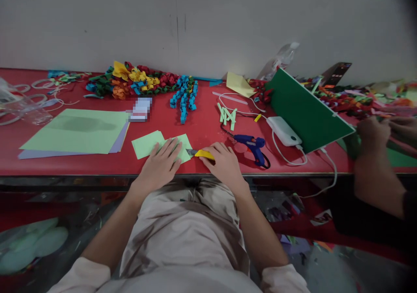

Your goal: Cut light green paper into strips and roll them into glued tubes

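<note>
My left hand [162, 162] lies flat with fingers spread on a small light-green paper piece [183, 144], which it presses to the red table. Another small green paper [146, 145] lies just left of it, partly under the fingers. My right hand [224, 166] is closed over the yellow handle of a utility knife [203, 154]. The knife's blade points left and its tip reaches the right edge of the paper under my left hand. Part of the handle is hidden by my fingers. Several narrow green paper strips [227, 116] lie beyond my right hand.
A blue glue gun [252, 147] and a white power bank [284, 131] lie to the right, by a tilted green board [306, 110]. Large paper sheets [78, 130] lie at left. Colourful paper chains [137, 80] line the back. Another person's hands [374, 136] are at far right.
</note>
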